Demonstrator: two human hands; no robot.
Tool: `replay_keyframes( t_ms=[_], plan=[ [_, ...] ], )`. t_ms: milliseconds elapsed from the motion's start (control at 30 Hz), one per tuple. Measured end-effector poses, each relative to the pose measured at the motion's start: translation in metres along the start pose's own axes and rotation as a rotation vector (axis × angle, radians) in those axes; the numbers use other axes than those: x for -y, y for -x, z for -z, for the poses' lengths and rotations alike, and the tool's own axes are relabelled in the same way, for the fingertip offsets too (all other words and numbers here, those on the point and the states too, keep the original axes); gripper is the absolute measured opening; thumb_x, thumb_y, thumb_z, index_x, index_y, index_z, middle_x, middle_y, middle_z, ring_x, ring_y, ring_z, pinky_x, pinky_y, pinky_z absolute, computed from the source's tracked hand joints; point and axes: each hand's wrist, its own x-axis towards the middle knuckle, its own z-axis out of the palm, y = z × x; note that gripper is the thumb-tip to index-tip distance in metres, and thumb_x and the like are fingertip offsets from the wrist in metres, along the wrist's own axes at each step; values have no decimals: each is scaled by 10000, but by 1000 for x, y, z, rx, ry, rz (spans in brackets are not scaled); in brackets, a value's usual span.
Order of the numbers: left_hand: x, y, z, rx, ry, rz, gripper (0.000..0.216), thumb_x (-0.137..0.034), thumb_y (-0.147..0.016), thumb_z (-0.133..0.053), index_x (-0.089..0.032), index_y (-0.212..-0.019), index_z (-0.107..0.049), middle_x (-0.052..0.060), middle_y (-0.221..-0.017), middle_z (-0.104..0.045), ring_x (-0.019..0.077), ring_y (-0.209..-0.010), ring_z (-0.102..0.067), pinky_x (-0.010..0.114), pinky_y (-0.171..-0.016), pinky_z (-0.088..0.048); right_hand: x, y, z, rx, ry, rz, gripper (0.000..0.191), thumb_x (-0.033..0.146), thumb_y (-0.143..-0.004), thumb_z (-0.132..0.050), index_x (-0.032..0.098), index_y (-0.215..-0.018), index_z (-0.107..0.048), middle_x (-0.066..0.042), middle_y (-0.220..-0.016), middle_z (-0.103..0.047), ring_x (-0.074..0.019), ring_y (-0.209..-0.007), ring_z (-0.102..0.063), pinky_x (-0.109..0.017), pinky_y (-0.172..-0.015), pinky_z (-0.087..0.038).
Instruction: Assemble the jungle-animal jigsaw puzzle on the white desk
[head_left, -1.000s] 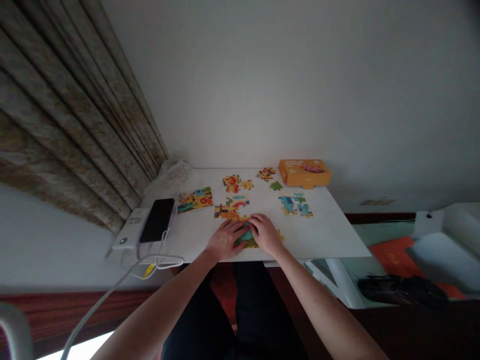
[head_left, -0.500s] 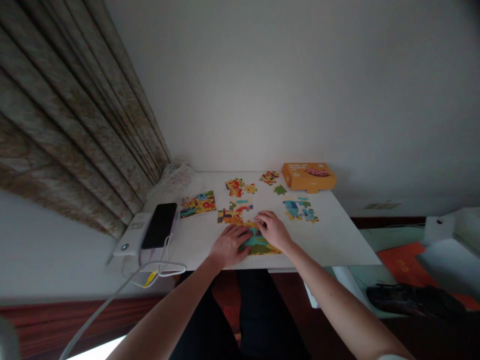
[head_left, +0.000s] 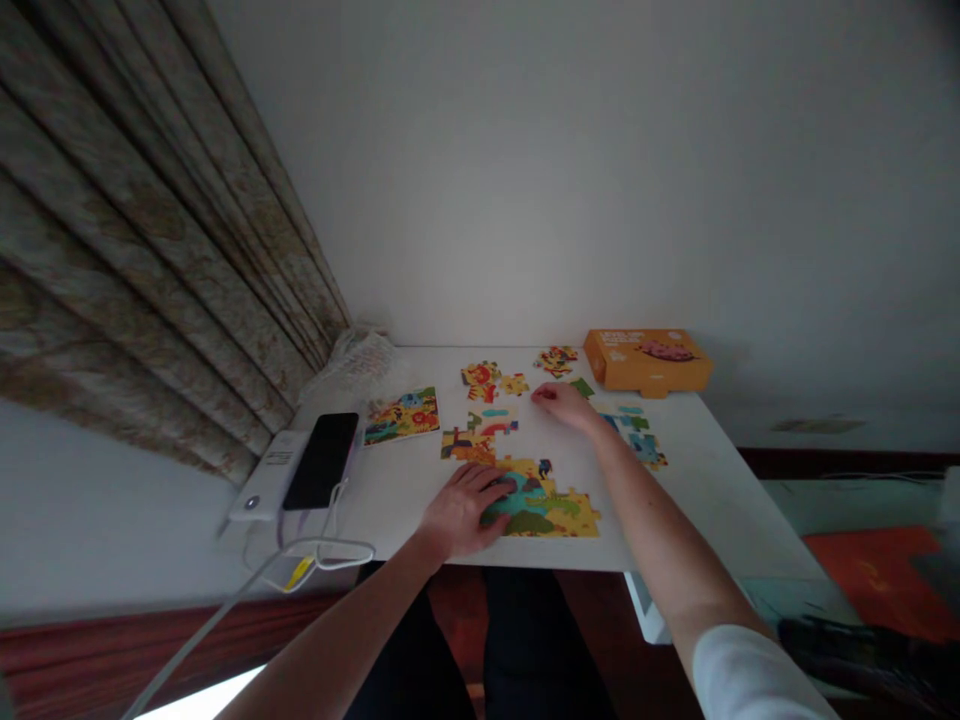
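My left hand (head_left: 459,511) lies flat, fingers spread, on the left edge of a joined block of colourful puzzle pieces (head_left: 549,505) near the front of the white table (head_left: 697,470). My right hand (head_left: 567,404) is stretched out over the middle of the table, fingers extended towards a small green piece (head_left: 581,387) and a red and yellow cluster (head_left: 493,380). It holds nothing that I can see. Another small cluster (head_left: 480,434) lies between my two hands, and a blue one (head_left: 637,432) is partly hidden behind my right forearm.
An orange box (head_left: 646,361) stands at the back right. A picture card (head_left: 402,415) lies left of the pieces. A black phone (head_left: 322,459) rests on a white power bank (head_left: 264,474) with cables at the left edge. Curtains hang on the left.
My right hand has left the joined block and reached forward to the loose pieces at the back. My left hand has stayed on the block. The view has shifted to the right.
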Motion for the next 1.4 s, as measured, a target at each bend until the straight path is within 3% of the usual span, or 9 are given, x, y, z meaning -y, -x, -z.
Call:
replay_keyframes(
  t_ms=[167,400,533,633,733,900,1200,1300,1400],
  plan=[
    [-1,-3,1,15,1,18,411,-322,-884,-652,-278,-1291,-683,72,-1332,-675,285,-1218,-609,494,-1112,-463,-17,-1,8,90,-160,-12,221,366,-879,-579,193,-858,-715,17,-586,-607,-147,-525,-528,-258,-532,-386],
    [0,-2,0,48,-35,31,445,-315,-875,-656,-284,-1319,-662,79,-1345,-664,293,-1245,-595,513,-1122,-451,-26,-4,-3,-331,-4,29,217,314,-876,-577,198,-995,-717,-73,-948,-733,-185,-700,-624,-336,-745,-518],
    [1,-2,0,35,-19,21,428,-297,-872,-650,-271,-1299,-672,80,-1330,-672,290,-1226,-603,503,-1116,-454,-25,-11,-9,-409,106,-5,319,309,-885,-614,198,-1178,-677,-122,-1193,-689,-218,-829,-666,-391,-863,-533],
    [1,-3,0,33,-16,19,420,-291,-864,-656,-271,-1283,-677,76,-1320,-678,285,-1210,-608,491,-1101,-463,-16,-28,-6,-354,240,-8,357,283,-892,-628,214,-1240,-661,-140,-1300,-650,-272,-1089,-652,-421,-981,-498],
    [1,-3,0,30,-25,22,415,-279,-859,-660,-270,-1273,-678,71,-1313,-680,275,-1198,-612,484,-1093,-467,-5,-54,6,-204,396,21,493,216,-870,-633,182,-1361,-610,-162,-1387,-622,-318,-1305,-543,-463,-1104,-416],
    [-1,-4,1,1,-12,6,403,-265,-850,-667,-242,-1253,-682,73,-1291,-688,276,-1188,-613,484,-1088,-462,2,-92,34,5,552,-124,665,215,-854,-662,192,-1500,-507,-173,-1391,-633,-370,-1324,-530,-491,-1077,-440],
    [0,-3,0,-6,-3,2,397,-266,-846,-676,-239,-1242,-691,71,-1277,-696,270,-1170,-620,471,-1076,-466,8,-103,40,-49,564,-18,517,230,-753,-784,149,-1256,-696,-194,-1202,-701,-339,-1174,-617,-422,-961,-515],
    [0,-4,0,-4,-9,-12,401,-271,-855,-672,-229,-1253,-689,75,-1291,-691,272,-1174,-619,474,-1080,-465,13,-99,43,-78,399,-42,272,154,-772,-723,162,-1043,-749,-148,-1026,-745,-276,-987,-683,-378,-876,-535],
    [0,-4,0,-10,-21,-16,398,-266,-860,-663,-229,-1255,-691,79,-1298,-689,271,-1181,-618,466,-1077,-471,13,-89,49,-177,120,-112,70,159,-780,-705,184,-846,-705,-89,-844,-734,-216,-799,-680,-328,-734,-535]
  ],
)
